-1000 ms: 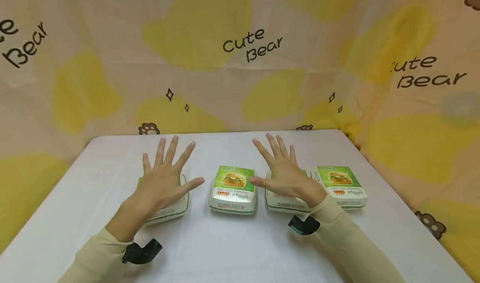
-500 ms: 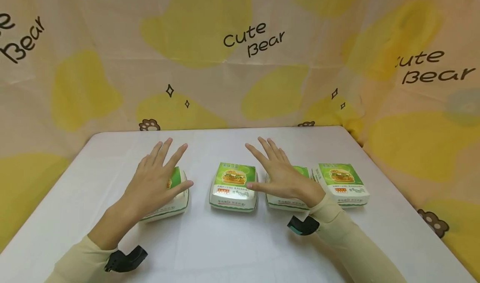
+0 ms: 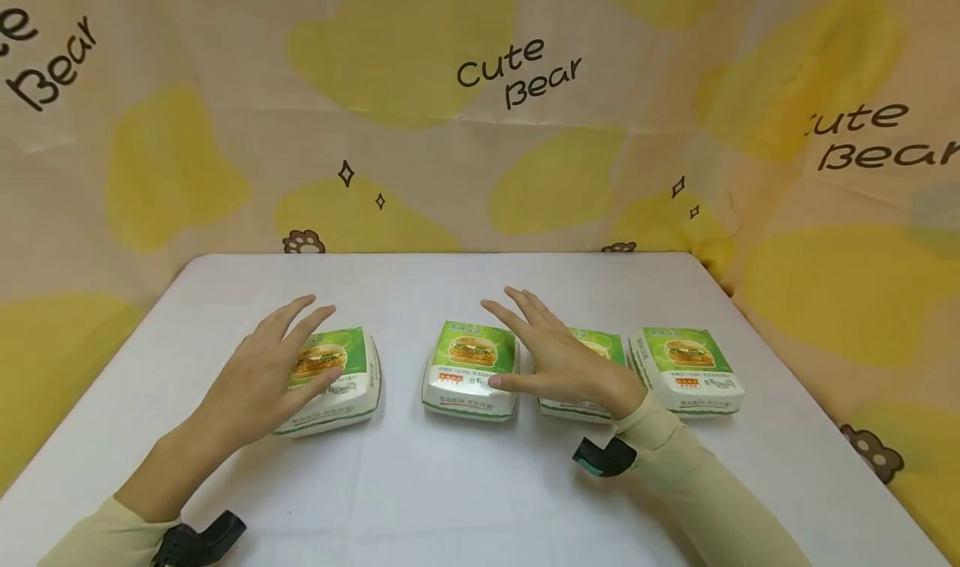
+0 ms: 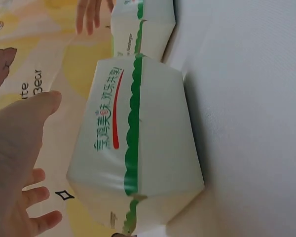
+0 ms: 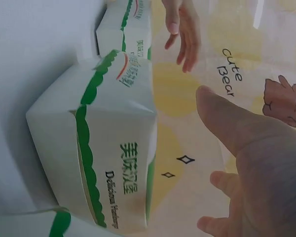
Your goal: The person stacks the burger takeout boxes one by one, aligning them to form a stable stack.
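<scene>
Several white and green hamburger boxes stand in a row across the table. Over the leftmost hamburger box (image 3: 348, 383) hovers my left hand (image 3: 255, 379), fingers extended and thumb apart, covering its left part in the head view. The left wrist view shows a gap between that hand and the nearest box (image 4: 138, 133). My right hand (image 3: 562, 363) reaches over the third hamburger box (image 3: 573, 408), its thumb overlapping the second box (image 3: 468, 375). In the right wrist view the right thumb (image 5: 222, 116) is apart from the closed box (image 5: 108, 123). Neither hand holds anything.
The rightmost hamburger box (image 3: 686, 371) stands close beside the third one. A white cloth (image 3: 420, 500) covers the table. A yellow-patterned curtain (image 3: 420, 67) rises behind it and along both sides.
My left hand has drawn back to the left and nearer, uncovering more of the leftmost box. The right hand has shifted slightly, its fingers less spread. The boxes stay in place.
</scene>
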Action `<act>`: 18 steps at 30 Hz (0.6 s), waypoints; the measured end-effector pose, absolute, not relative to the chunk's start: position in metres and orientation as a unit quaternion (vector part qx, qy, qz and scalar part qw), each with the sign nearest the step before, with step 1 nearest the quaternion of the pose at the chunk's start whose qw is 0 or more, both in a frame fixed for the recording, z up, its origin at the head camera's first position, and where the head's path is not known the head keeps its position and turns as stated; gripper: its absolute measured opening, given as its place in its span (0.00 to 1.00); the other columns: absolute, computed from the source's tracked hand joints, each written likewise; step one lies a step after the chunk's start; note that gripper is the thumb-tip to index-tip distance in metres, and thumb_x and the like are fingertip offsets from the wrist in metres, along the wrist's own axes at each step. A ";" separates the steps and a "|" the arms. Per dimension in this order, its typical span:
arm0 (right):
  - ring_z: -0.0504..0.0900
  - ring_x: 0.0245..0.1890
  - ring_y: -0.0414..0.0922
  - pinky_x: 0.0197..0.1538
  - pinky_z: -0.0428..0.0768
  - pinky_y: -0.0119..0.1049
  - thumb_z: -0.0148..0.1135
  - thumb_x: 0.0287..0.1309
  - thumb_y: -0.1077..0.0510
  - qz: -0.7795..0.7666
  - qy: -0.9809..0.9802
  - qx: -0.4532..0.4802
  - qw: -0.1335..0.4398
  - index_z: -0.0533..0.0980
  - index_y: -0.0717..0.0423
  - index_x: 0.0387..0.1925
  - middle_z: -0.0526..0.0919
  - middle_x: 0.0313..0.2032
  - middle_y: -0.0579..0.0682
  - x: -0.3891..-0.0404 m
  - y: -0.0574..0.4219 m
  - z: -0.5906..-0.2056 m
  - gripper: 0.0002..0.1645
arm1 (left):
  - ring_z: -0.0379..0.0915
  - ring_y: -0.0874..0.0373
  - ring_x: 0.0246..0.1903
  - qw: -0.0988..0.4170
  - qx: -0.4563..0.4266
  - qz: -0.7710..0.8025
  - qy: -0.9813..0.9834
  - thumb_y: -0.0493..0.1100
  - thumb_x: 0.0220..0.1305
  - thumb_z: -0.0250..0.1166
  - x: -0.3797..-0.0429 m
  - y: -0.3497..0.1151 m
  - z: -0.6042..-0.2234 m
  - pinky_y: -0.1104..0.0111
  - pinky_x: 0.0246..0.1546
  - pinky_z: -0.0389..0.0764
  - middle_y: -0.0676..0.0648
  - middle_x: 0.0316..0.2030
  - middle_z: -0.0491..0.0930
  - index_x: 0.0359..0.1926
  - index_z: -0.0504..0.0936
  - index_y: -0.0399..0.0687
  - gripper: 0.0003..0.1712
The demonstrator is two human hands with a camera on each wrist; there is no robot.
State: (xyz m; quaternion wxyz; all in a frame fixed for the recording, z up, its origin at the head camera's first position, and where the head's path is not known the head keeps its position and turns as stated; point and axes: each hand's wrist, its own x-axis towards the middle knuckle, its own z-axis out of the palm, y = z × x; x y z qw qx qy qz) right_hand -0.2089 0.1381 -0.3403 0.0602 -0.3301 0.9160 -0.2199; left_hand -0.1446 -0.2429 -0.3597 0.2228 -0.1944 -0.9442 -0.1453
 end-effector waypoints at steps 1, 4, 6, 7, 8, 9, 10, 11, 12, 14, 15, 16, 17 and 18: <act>0.36 0.82 0.53 0.75 0.55 0.68 0.66 0.58 0.30 -0.224 0.914 -0.333 0.059 0.42 0.21 0.79 0.37 0.82 0.45 -0.209 0.138 -0.341 0.57 | 0.63 0.34 0.67 0.220 -0.193 -0.149 -0.945 0.52 0.57 0.75 -0.143 -0.246 -0.360 0.35 0.58 0.69 0.38 0.72 0.64 0.74 0.65 0.54 0.46; 0.38 0.82 0.53 0.76 0.55 0.66 0.66 0.58 0.30 -0.230 0.910 -0.340 0.059 0.44 0.23 0.79 0.39 0.82 0.45 -0.209 0.136 -0.343 0.56 | 0.62 0.33 0.67 0.201 -0.182 -0.166 -0.948 0.52 0.57 0.75 -0.140 -0.257 -0.360 0.34 0.57 0.68 0.38 0.72 0.63 0.74 0.65 0.55 0.46; 0.39 0.82 0.54 0.76 0.56 0.66 0.66 0.58 0.31 -0.230 0.908 -0.345 0.064 0.46 0.26 0.79 0.41 0.81 0.46 -0.210 0.134 -0.345 0.56 | 0.61 0.33 0.68 0.183 -0.169 -0.181 -0.951 0.52 0.57 0.75 -0.138 -0.265 -0.362 0.32 0.56 0.68 0.38 0.73 0.63 0.74 0.65 0.56 0.46; 0.39 0.82 0.55 0.75 0.55 0.66 0.67 0.58 0.31 -0.229 0.907 -0.348 0.067 0.46 0.27 0.79 0.41 0.82 0.47 -0.210 0.133 -0.345 0.56 | 0.60 0.32 0.68 0.172 -0.161 -0.191 -0.953 0.53 0.57 0.75 -0.136 -0.270 -0.363 0.32 0.56 0.68 0.38 0.73 0.62 0.75 0.64 0.57 0.47; 0.39 0.82 0.56 0.75 0.55 0.66 0.67 0.58 0.31 -0.227 0.906 -0.349 0.070 0.47 0.29 0.80 0.41 0.82 0.48 -0.210 0.131 -0.345 0.56 | 0.58 0.32 0.69 0.160 -0.153 -0.203 -0.954 0.53 0.58 0.75 -0.134 -0.275 -0.364 0.31 0.56 0.67 0.38 0.74 0.61 0.75 0.63 0.58 0.47; 0.39 0.82 0.56 0.75 0.55 0.67 0.67 0.58 0.31 -0.226 0.906 -0.351 0.075 0.48 0.30 0.80 0.41 0.82 0.48 -0.210 0.130 -0.345 0.56 | 0.57 0.31 0.70 0.148 -0.148 -0.218 -0.953 0.54 0.57 0.75 -0.132 -0.279 -0.365 0.30 0.56 0.65 0.38 0.74 0.59 0.76 0.62 0.59 0.49; 0.39 0.82 0.57 0.75 0.55 0.67 0.67 0.58 0.32 -0.226 0.904 -0.354 0.078 0.48 0.31 0.80 0.42 0.82 0.49 -0.210 0.129 -0.346 0.56 | 0.55 0.30 0.70 0.135 -0.143 -0.233 -0.952 0.54 0.58 0.75 -0.130 -0.284 -0.366 0.28 0.56 0.64 0.38 0.75 0.58 0.77 0.60 0.60 0.50; 0.40 0.82 0.57 0.75 0.55 0.68 0.67 0.58 0.32 -0.225 0.903 -0.357 0.080 0.48 0.32 0.80 0.42 0.81 0.50 -0.210 0.129 -0.346 0.56 | 0.53 0.30 0.71 0.121 -0.141 -0.251 -0.950 0.54 0.58 0.75 -0.128 -0.288 -0.367 0.27 0.56 0.62 0.37 0.76 0.56 0.78 0.58 0.61 0.51; 0.40 0.82 0.57 0.75 0.56 0.67 0.67 0.58 0.32 -0.223 0.902 -0.359 0.082 0.48 0.32 0.80 0.42 0.81 0.50 -0.210 0.129 -0.347 0.56 | 0.51 0.29 0.72 0.106 -0.141 -0.268 -0.947 0.53 0.58 0.74 -0.127 -0.291 -0.368 0.25 0.56 0.61 0.37 0.76 0.54 0.78 0.56 0.62 0.52; 0.40 0.82 0.56 0.75 0.56 0.66 0.67 0.58 0.31 -0.222 0.903 -0.359 0.083 0.48 0.31 0.80 0.42 0.81 0.50 -0.211 0.129 -0.349 0.56 | 0.49 0.29 0.73 0.074 -0.141 -0.299 -0.941 0.53 0.58 0.74 -0.127 -0.296 -0.371 0.26 0.58 0.60 0.36 0.78 0.51 0.80 0.52 0.64 0.55; 0.40 0.82 0.56 0.75 0.57 0.67 0.67 0.58 0.31 -0.222 0.902 -0.361 0.082 0.48 0.31 0.80 0.42 0.81 0.50 -0.210 0.130 -0.349 0.56 | 0.48 0.29 0.73 0.055 -0.141 -0.311 -0.938 0.53 0.59 0.74 -0.127 -0.298 -0.372 0.27 0.58 0.60 0.37 0.78 0.49 0.80 0.49 0.66 0.56; 0.40 0.82 0.56 0.75 0.57 0.66 0.67 0.58 0.31 -0.222 0.902 -0.361 0.081 0.48 0.30 0.80 0.42 0.81 0.50 -0.211 0.130 -0.350 0.56 | 0.48 0.29 0.73 0.036 -0.141 -0.321 -0.936 0.53 0.59 0.74 -0.127 -0.299 -0.374 0.27 0.59 0.61 0.37 0.79 0.47 0.80 0.46 0.68 0.58; 0.40 0.82 0.55 0.75 0.57 0.66 0.67 0.58 0.31 -0.222 0.902 -0.361 0.080 0.48 0.30 0.80 0.42 0.81 0.50 -0.211 0.131 -0.350 0.56 | 0.47 0.28 0.73 0.016 -0.140 -0.330 -0.933 0.53 0.58 0.74 -0.128 -0.300 -0.376 0.27 0.59 0.61 0.37 0.79 0.44 0.80 0.44 0.70 0.59; 0.41 0.82 0.55 0.75 0.57 0.66 0.67 0.58 0.31 -0.222 0.902 -0.362 0.079 0.48 0.29 0.79 0.42 0.81 0.50 -0.211 0.131 -0.351 0.56 | 0.47 0.27 0.73 -0.002 -0.139 -0.338 -0.931 0.53 0.58 0.74 -0.128 -0.301 -0.378 0.28 0.60 0.61 0.37 0.80 0.42 0.80 0.41 0.72 0.61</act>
